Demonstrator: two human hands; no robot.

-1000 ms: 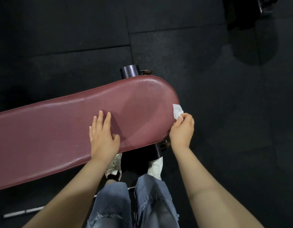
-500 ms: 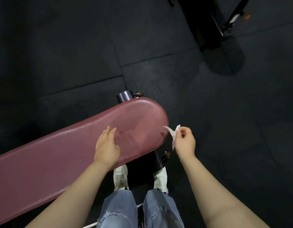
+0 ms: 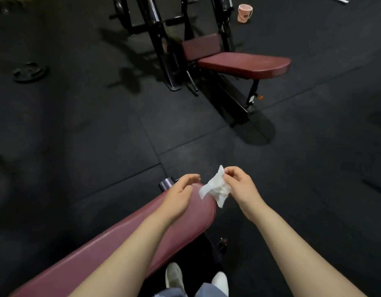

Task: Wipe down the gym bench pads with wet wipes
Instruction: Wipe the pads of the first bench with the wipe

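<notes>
Right hand (image 3: 238,186) pinches the crumpled wet wipe (image 3: 216,188) just past the bench pad (image 3: 125,239) end, left hand (image 3: 181,192) loose & holding nothing, so wipe could drop on dirty floor (image 3: 99,136).

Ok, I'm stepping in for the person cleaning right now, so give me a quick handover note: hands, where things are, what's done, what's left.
Right hand: pinches the crumpled wet wipe in the air just past the rounded end of the near bench pad.
Left hand: open, fingers loosely curled, above that pad's end, holding nothing.
Done: cannot tell from this view how much of the near pad has been wiped.
Left: the second bench across the floor, seat and small back pad, has nobody at it. The wipe looks bunched; probably refold it first.
</notes>
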